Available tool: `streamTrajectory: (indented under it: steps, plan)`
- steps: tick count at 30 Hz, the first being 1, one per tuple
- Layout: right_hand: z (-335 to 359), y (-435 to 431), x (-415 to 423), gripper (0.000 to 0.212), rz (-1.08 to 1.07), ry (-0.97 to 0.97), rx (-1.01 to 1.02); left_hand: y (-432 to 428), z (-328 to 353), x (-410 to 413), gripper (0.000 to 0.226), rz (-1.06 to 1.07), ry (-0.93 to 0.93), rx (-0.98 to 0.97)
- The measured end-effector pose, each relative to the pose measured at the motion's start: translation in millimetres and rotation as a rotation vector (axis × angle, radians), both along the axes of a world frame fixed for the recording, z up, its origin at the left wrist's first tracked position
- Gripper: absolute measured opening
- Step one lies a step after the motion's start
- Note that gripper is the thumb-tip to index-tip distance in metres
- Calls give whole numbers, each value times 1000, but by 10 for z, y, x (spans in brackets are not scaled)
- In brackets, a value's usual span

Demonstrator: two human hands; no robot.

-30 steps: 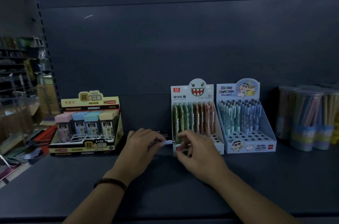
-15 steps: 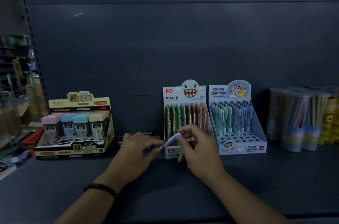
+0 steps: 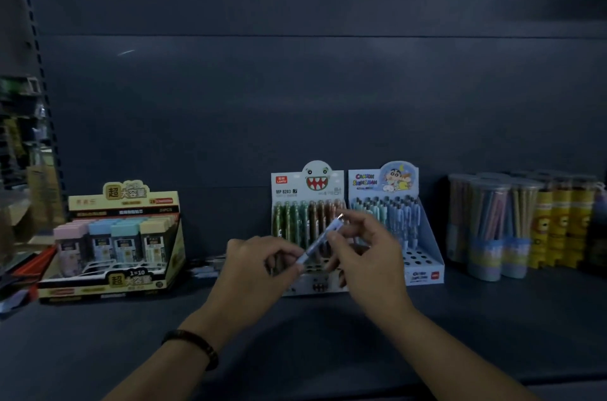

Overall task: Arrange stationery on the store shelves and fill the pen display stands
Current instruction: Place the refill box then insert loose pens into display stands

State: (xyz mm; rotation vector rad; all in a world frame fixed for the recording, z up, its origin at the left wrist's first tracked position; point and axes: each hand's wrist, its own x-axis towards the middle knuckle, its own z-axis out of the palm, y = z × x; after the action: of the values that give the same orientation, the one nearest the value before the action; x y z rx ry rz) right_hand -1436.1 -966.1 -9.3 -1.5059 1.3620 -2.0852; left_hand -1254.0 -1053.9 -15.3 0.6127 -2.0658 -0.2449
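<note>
The dark grey metal shelf carried everything; at its left stood a yellow cardboard display box printed "1=10", holding rectangular cases with pastel caps; at the far right stood clear cylindrical tubs of pencils, just beside yellow packs. In the middle two pale stepped card stands stood side by side: the monster stand, marked "MP 8283", held green and brown pens; the Crayon Shinchan stand held blue pens at the back, with bare holes in front. Before the monster stand the left hand pinched the lower end of a slim pale-blue pen in curled fingers; the right hand pinched its middle between thumb and forefinger; the pen tilted, its upper end toward the right, above the shelf; a dark beaded bracelet circled the left wrist.
</note>
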Motion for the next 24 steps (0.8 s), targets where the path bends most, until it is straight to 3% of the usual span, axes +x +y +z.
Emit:
streamTrajectory:
  steps: [7,15,20,24]
  plan:
    - [200,225,-712,40,-156,72,-27,354,163,-884,13,-89,72,154]
    - [234,149,-1614,49,-443,226,-91,292,-128,-1547,21,-15,-172,-168]
    - [85,-6,-1894,48,-555,330,-120,287,-355,-1676,33,29,-315,-192]
    - [-38,-93,-2003,50,-504,377,-164,281,-396,-1676,37,21,-362,-198]
